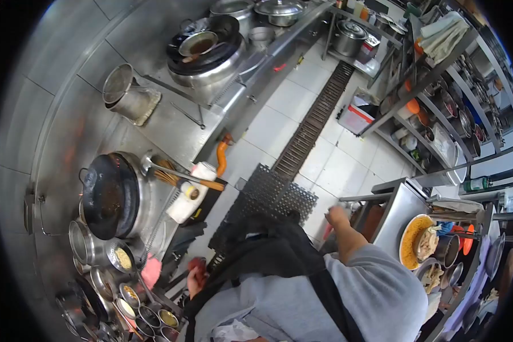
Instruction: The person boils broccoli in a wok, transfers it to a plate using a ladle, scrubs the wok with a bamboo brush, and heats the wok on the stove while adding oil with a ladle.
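My left hand point(195, 283) is low beside my black apron, fingers curled around a small dark red object point(197, 264) whose kind I cannot make out. My right hand point(337, 216) is stretched forward with its fingers curled in; whatever is in them, if anything, is hidden. Just beyond it are the corner of a steel counter point(402, 208) and blurred items. Left of me, a black wok point(109, 195) sits on a stove ring. A ladle point(179, 172) and a white cloth point(189, 199) lie at the stove's front edge.
A second wok point(222, 43) holds a strainer farther along the range. Small sauce pots point(148, 316) crowd the lower left. On the right are a large bowl of orange food point(410, 245) and loaded shelves point(433, 114). A black mat point(268, 199) and floor grate point(313, 122) lie ahead.
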`<action>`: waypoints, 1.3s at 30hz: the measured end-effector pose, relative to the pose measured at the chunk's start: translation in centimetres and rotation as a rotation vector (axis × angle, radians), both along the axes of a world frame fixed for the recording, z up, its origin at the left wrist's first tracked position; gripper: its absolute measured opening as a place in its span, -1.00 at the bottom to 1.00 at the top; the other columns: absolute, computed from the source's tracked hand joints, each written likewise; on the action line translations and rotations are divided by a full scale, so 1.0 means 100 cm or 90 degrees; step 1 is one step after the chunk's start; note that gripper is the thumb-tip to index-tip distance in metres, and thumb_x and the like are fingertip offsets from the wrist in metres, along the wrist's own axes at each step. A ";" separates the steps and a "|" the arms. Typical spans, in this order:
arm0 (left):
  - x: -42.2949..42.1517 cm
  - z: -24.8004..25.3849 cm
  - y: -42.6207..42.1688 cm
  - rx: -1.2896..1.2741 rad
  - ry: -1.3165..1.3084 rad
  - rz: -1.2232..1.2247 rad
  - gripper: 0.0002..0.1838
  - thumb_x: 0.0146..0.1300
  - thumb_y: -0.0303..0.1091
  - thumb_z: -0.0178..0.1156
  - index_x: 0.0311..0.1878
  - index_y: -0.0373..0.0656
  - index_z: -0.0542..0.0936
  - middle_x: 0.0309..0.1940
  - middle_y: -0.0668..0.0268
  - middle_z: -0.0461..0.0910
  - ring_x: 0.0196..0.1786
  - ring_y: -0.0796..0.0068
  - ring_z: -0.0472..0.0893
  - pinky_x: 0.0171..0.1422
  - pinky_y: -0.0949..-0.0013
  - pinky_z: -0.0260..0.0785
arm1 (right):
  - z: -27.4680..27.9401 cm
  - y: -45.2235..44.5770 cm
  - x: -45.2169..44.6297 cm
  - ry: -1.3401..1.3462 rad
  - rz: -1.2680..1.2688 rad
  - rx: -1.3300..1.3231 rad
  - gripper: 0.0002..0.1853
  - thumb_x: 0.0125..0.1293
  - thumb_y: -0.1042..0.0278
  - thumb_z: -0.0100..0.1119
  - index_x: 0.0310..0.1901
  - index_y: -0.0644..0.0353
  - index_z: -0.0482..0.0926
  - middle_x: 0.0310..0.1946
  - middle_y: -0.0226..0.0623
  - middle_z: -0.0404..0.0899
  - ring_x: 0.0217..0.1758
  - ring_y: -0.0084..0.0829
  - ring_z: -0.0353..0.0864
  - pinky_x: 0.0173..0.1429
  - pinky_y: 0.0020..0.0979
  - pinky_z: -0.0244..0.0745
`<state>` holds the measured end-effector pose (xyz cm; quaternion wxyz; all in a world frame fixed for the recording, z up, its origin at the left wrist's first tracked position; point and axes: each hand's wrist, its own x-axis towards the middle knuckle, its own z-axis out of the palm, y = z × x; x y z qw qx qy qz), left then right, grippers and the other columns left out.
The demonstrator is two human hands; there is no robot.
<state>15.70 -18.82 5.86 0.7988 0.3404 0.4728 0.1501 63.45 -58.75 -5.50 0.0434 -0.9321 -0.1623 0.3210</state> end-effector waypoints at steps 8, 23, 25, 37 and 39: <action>0.270 -0.015 -0.020 0.217 0.202 -0.302 -0.65 0.01 -0.45 0.30 -0.10 -0.25 0.49 -0.23 0.21 0.61 -0.22 0.35 0.63 -0.14 0.27 0.50 | 0.114 0.016 0.066 -0.087 -0.151 0.327 -0.54 0.15 0.13 0.24 0.06 0.17 0.60 -0.21 0.02 0.66 -0.07 -0.03 0.64 0.07 -0.17 0.52; 0.473 -0.220 0.027 0.315 0.603 -1.059 -0.63 0.00 -0.23 0.27 -0.19 -0.33 0.64 -0.31 0.11 0.68 -0.33 0.23 0.67 -0.26 0.12 0.50 | 0.093 -0.117 0.200 -0.165 -0.463 0.222 -0.56 0.16 0.23 0.20 0.07 0.23 0.58 -0.32 0.04 0.66 -0.24 -0.10 0.69 -0.06 -0.25 0.55; 0.517 -0.254 0.035 0.307 0.591 -1.062 -0.65 0.04 -0.24 0.23 -0.21 -0.34 0.65 -0.33 0.10 0.67 -0.34 0.25 0.66 -0.29 0.12 0.49 | 0.066 -0.136 0.236 -0.182 -0.503 0.156 -0.54 0.14 0.19 0.21 0.06 0.22 0.59 -0.34 0.04 0.66 -0.25 -0.10 0.69 -0.04 -0.22 0.54; 0.988 -0.084 0.082 0.521 0.255 -0.756 -0.50 -0.02 -0.28 0.31 0.02 -0.25 0.48 -0.13 0.09 0.62 -0.16 0.21 0.67 -0.22 0.18 0.55 | 0.063 -0.126 0.404 -0.122 -0.751 0.179 -0.51 0.16 0.29 0.18 0.14 0.31 0.53 -0.40 -0.01 0.68 -0.49 -0.39 0.68 -0.31 -0.34 0.59; 1.016 -0.019 0.063 0.479 0.260 -0.665 -0.48 -0.01 -0.30 0.32 0.05 -0.26 0.45 -0.12 0.11 0.61 -0.11 0.17 0.65 -0.12 0.18 0.55 | 0.047 -0.117 0.415 -0.100 -0.647 0.109 -0.53 0.16 0.28 0.20 0.10 0.30 0.55 -0.39 0.00 0.69 -0.47 -0.39 0.69 -0.28 -0.34 0.59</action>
